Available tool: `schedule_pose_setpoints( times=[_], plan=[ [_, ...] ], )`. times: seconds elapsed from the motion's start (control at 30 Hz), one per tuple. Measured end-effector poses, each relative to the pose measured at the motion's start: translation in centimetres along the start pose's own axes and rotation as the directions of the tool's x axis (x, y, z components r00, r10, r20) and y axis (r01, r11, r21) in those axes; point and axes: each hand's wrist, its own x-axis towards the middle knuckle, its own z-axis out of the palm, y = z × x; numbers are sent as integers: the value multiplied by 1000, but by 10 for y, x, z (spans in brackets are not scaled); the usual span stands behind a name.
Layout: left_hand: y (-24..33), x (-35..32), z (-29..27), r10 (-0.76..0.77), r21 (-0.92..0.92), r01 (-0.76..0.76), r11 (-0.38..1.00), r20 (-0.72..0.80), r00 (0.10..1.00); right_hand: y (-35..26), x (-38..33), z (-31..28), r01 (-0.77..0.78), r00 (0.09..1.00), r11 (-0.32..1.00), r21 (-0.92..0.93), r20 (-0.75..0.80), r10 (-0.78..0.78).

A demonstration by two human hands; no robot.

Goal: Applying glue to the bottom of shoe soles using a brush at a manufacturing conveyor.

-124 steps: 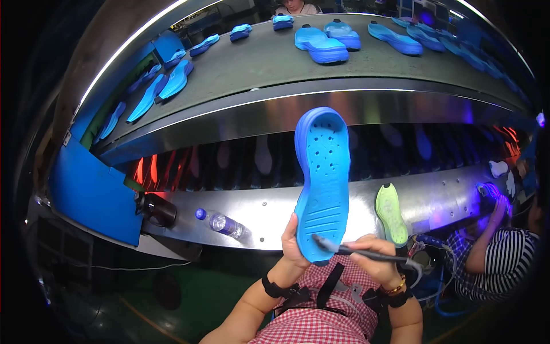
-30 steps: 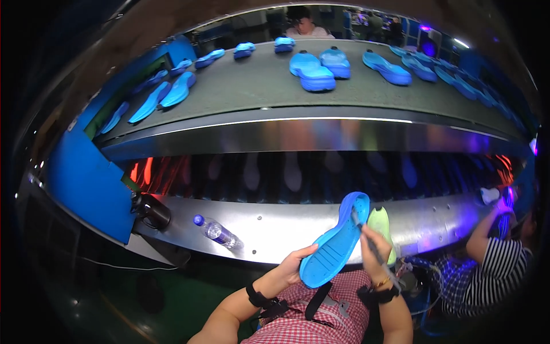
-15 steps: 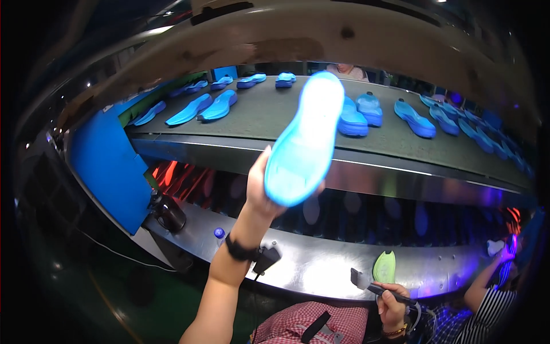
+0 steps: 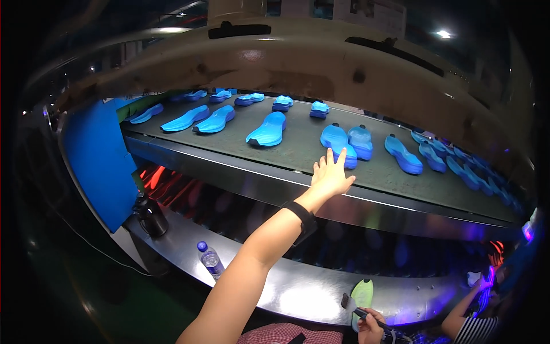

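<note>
My left hand (image 4: 330, 175) reaches out over the near edge of the grey conveyor belt (image 4: 298, 152), fingers spread and empty. Just beyond its fingertips a blue shoe sole (image 4: 336, 141) lies on the belt, and another blue sole (image 4: 268, 129) lies further left. My right hand (image 4: 369, 328) sits low at the bottom edge, gripping a dark-handled brush (image 4: 350, 306). A light green sole (image 4: 362, 293) stands against the steel shelf next to that hand.
Several more blue soles lie in rows along the belt, left and right. A water bottle (image 4: 211, 261) and a black container (image 4: 150, 217) stand on the steel shelf (image 4: 298, 292). A blue panel (image 4: 97, 160) stands at the left. Another person's striped sleeve (image 4: 472, 329) is at lower right.
My left hand held a blue sole up over the belt half a second ago; now the hand is empty and open over the belt. The right hand kept the brush low.
</note>
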Motion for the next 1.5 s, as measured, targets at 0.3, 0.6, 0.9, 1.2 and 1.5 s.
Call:
schedule_pose_setpoints(
  times=[0.3, 0.6, 0.9, 1.2, 1.5],
  plan=[
    [-29, -32, -14, 123, -360, -429, 828, -631, 766, 3, -5, 35, 511, 819, 731, -452, -1, -573],
    [-69, -188, -9, 105, -878, 375, -296, 361, 927, -14, -14, 66, 633, 753, 700, -329, 53, -656],
    [-65, -315, 104, 314, -359, 688, -631, 692, 650, 12, 25, 94, 439, 896, 772, -459, 155, -417],
    [-19, -322, 96, 424, -228, 629, -743, 566, 706, 7, 71, 104, 385, 913, 767, -514, 92, -397],
    [-4, -333, 111, 227, -384, 540, -748, 617, 753, 15, 80, 117, 388, 909, 685, -616, 133, -396]
  ],
)
